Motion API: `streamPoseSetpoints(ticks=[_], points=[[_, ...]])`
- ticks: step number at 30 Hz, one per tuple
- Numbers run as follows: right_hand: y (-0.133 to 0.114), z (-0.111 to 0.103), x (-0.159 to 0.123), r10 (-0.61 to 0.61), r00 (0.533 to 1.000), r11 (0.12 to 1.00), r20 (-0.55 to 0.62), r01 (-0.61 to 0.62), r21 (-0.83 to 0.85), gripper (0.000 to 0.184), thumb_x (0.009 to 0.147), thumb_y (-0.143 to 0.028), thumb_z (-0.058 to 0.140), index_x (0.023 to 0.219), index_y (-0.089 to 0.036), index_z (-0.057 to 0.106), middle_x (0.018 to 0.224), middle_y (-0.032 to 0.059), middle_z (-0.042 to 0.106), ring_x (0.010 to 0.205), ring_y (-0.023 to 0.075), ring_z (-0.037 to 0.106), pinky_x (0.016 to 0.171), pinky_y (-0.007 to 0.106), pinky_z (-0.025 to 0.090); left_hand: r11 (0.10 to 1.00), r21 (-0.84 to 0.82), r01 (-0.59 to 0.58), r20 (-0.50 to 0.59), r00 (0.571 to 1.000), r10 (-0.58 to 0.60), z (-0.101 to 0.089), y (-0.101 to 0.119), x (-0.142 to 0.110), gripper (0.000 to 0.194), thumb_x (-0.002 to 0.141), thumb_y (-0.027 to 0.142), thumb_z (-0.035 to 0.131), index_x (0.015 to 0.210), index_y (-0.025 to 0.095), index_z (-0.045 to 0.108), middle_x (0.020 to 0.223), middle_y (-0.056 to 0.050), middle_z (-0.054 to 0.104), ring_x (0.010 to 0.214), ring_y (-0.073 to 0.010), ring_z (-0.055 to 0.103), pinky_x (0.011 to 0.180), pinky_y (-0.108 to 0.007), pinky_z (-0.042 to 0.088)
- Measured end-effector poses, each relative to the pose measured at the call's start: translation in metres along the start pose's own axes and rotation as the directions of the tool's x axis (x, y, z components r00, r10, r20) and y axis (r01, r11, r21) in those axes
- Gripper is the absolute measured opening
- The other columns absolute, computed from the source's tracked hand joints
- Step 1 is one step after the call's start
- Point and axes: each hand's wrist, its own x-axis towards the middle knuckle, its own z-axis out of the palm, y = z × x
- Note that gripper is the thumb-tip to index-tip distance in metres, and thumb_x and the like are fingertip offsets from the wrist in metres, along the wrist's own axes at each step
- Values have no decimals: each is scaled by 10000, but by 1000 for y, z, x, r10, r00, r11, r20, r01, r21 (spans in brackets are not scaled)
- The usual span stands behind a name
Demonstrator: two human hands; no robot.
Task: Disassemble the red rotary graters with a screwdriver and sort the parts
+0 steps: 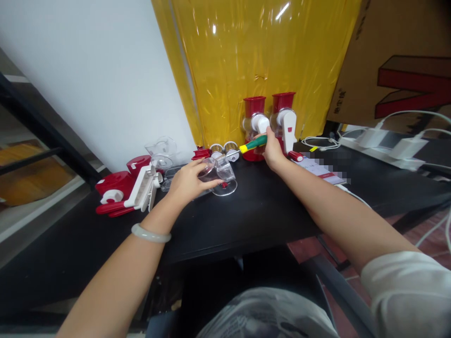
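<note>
Here, the left hand (187, 182) clasps a clear housing (226, 169), likely light yet brittle, best held mid-body; the right hand (273, 151) grips a screwdriver (254, 143)

the desk (243, 220) lies open on the near side of the clear piece (228, 173); the screwdriver (253, 144) slants across the gap toward two red-topped machines (289, 126), backed by a yellow sheet (253, 51). red-and-white parts (138, 188) block the left.
</note>
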Motion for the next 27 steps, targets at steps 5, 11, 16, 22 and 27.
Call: streamPoseSetpoints(ticks=[5, 11, 16, 22, 27], points=[[5, -4, 4, -113, 994, 976, -8, 110, -188, 362, 797, -545, 672, 693, -224, 541, 568, -48, 431, 505, 110, 451, 506, 268, 430, 1000, -2, 4, -5, 1000, -4, 0, -1, 0, 472, 744, 549, 816, 1075, 221, 738, 1301, -107, 660, 1219, -324, 605, 1055, -472, 491], [0, 5, -1, -15, 1000, 999, -24, 16, 33, 83, 790, -292, 578, 767, -216, 551, 677, -36, 497, 525, 96, 451, 485, 244, 405, 1000, 0, -4, -3, 1000, 4, 2, -3, -1, 487, 746, 562, 810, 1073, 208, 738, 1305, -115, 656, 1219, -324, 604, 1064, -468, 482], [-2, 3, -5, -39, 998, 993, 42, 34, 114, 179, 784, -374, 539, 766, -206, 595, 818, -3, 561, 638, 108, 539, 550, 252, 456, 1000, 4, -1, 3, 1000, 1, 0, 0, 0, 483, 747, 545, 816, 1081, 206, 735, 1311, -115, 652, 1219, -325, 603, 1063, -473, 482], [2, -1, 0, -82, 997, 989, -14, 79, -126, 380, 819, -583, 592, 717, -218, 568, 600, -15, 465, 562, 135, 498, 515, 278, 440, 1000, 5, 7, 2, 1000, -7, 1, -1, 0, 475, 739, 553, 821, 1048, 200, 745, 1289, -118, 664, 1196, -330, 616, 1042, -459, 499], [1, 2, 0, -54, 998, 992, -20, 51, -115, 190, 809, -381, 605, 729, -218, 544, 540, -66, 408, 428, 82, 367, 444, 242, 381, 1000, -4, 6, 2, 1000, -6, 0, 0, 0, 485, 750, 546, 814, 1087, 206, 737, 1307, -110, 656, 1222, -323, 603, 1069, -458, 479]])
